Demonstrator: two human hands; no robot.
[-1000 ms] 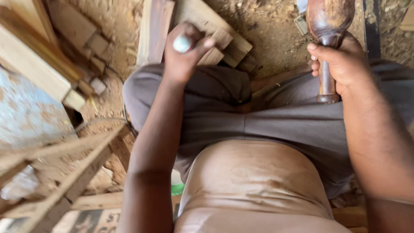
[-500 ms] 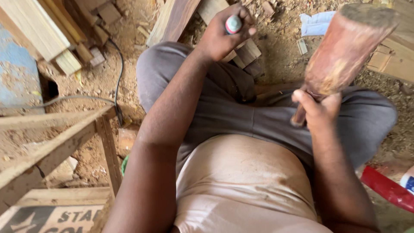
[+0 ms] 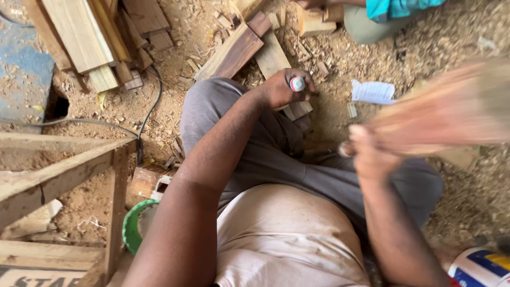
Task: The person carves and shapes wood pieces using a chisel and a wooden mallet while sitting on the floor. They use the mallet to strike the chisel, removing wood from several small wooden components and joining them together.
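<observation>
At the far left lies a blue sheet [image 3: 24, 69], with a stack of planks [image 3: 85, 37] above it; at least five boards show there, though the exact count is hard to tell. One black cable [image 3: 151, 103] runs from the stack down to a wooden frame [image 3: 69, 175], and one green-rimmed tub [image 3: 130, 228] sits just below the frame's upright.

Near the middle, two dark boards [image 3: 239, 50] lie side by side on the sawdust, just beyond the person's knee. The left hand [image 3: 284, 87] reaches forward with the arm stretched out over the thigh. Its fingers are wrapped tight around one chisel [image 3: 297, 84], of which only the red-and-white butt end shows above the fist. The blade is hidden, so what it rests on cannot be told.

One paper slip [image 3: 373, 91] lies on the ground to the right of that fist. The right hand [image 3: 369, 154] is raised and blurred, closed around the handle of one wooden mallet [image 3: 446, 109], whose head smears toward the right edge. The two hands are well apart. At top right, another person's teal sleeve [image 3: 409, 6] shows.
</observation>
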